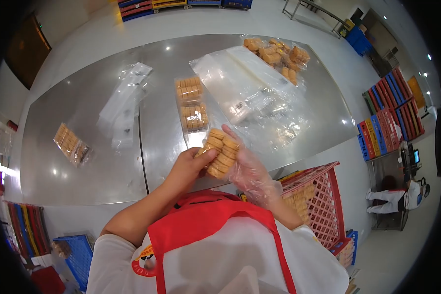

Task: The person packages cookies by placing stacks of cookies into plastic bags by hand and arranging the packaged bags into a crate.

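Observation:
Two side-by-side rows of round golden biscuits (222,153) are held between my hands, just over the near edge of the steel table. My bare left hand (186,165) closes on them from the left, thumb across the front. From the right, my right hand (250,169) in a clear plastic glove wraps round the same biscuits. Right beyond them lies a clear pack of biscuits (190,89) in two sections. A stack of large clear plastic bags (240,81) spreads to its right. Smaller clear bags (125,105) lie to the left, and another biscuit pack (70,144) rests farther left.
Bagged biscuits (277,55) are heaped at the far right of the steel table (93,179). A red crate (323,206) holding biscuits stands by my right side. Stacked crates (389,110) and a person in white (396,198) are off to the right. A blue crate (73,257) sits at lower left.

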Available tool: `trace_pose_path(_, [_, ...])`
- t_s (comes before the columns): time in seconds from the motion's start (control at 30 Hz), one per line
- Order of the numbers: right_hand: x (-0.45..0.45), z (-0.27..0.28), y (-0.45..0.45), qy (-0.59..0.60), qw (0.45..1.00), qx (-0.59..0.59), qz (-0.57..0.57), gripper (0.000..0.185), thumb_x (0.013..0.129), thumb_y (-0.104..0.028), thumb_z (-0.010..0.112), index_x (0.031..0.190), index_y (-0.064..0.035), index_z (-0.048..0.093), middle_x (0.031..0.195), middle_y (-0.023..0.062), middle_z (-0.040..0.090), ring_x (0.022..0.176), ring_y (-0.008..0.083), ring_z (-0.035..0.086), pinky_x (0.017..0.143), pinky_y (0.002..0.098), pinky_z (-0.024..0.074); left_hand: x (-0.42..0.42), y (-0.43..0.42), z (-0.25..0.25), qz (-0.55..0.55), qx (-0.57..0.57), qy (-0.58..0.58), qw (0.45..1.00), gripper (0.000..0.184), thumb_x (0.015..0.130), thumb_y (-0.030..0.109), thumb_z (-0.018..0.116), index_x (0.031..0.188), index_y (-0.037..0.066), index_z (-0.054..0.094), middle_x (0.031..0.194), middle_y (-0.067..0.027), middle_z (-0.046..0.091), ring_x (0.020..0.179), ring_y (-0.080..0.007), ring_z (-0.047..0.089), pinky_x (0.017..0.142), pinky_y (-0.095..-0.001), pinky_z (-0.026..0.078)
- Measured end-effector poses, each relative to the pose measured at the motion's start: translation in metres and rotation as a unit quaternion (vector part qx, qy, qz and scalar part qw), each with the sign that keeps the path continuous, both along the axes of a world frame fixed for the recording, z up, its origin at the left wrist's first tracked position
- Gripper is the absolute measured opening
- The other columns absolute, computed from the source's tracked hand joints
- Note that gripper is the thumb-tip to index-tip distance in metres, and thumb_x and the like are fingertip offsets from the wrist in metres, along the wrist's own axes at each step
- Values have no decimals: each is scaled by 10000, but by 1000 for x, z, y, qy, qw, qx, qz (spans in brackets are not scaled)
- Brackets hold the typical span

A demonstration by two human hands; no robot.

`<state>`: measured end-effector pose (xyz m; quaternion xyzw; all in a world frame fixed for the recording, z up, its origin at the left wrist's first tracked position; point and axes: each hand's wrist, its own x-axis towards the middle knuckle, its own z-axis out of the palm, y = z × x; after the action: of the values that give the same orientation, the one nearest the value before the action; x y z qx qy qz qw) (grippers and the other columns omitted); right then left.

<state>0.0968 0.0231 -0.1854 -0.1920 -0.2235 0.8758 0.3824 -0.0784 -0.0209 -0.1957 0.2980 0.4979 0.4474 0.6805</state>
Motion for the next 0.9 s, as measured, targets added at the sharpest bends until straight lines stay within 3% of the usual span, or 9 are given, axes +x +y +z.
trace_pose_path(0.07, [3,5,-3,-78,996,35,-22,535,977,-220,546,1446,-51,355,1331,159,499,1214,321,543,1008,468,500,7,6,2,-51,-44,-11,998,556,956,431,624,1134,-93,563,992,-140,660,866,-188,671,782,-321,567])
trace_pose_path(0.1, [7,2,-3,-58,998,3,-22,538,963,-220,553,1437,-51,363,1319,160,507,1210,325,546,1007,474,500,6,8,4,-101,-82,67,989,511,942,484,619,994,-24,648,891,-102,653,742,-207,650,698,-329,532])
trace_pose_path(0.13, [14,-3,-3,-37,999,-30,-22,542,950,-220,561,1428,-51,371,1306,162,514,1205,328,548,1006,479,500,3,9,3,-106,21,230,967,469,948,463,610,959,-3,663,896,-101,654,759,-236,649,712,-355,533])
trace_pose_path(0.2, [30,-14,-3,-13,997,-81,-12,540,932,-213,570,1412,-51,385,1294,164,521,1191,332,557,1000,500,502,-3,12,2,-102,225,523,816,400,961,420,593,889,39,691,907,-98,657,793,-292,647,742,-408,535])
trace_pose_path(0.23, [38,-19,-5,-9,995,-103,-1,534,927,-206,571,1406,-51,391,1294,165,521,1182,333,564,994,514,504,-6,14,6,-77,315,573,752,260,906,308,611,809,87,707,1070,-108,648,1010,-349,604,872,-460,499])
trace_pose_path(0.33, [46,-41,-12,-18,985,-174,15,529,916,-168,580,1398,-57,394,1284,175,524,1144,349,594,951,570,519,-32,45,-11,-182,561,656,471,179,801,243,638,777,81,711,1272,-119,575,1214,-335,501,953,-463,445])
trace_pose_path(0.47, [33,-61,-21,-12,979,-193,66,555,906,-142,601,1392,-8,370,1258,202,522,1156,370,588,939,554,540,-45,69,-16,-290,537,739,284,214,754,196,645,912,77,726,1407,-134,483,1269,-319,447,989,-430,421])
trace_pose_path(0.7, [-2,-54,-11,-21,988,-137,69,519,879,-55,577,1357,38,395,1189,194,573,1062,384,635,890,529,564,-26,77,-16,-323,493,751,297,283,792,192,635,990,0,702,1155,-129,528,774,-226,644,639,-329,541])
trace_pose_path(0.9, [-4,-59,13,-29,996,-76,-34,491,885,-104,548,1360,-25,451,1255,155,577,1037,310,653,810,444,577,-3,74,29,-402,421,702,410,454,795,129,649,1215,-38,603,1473,-228,390,743,-245,697,623,-321,565])
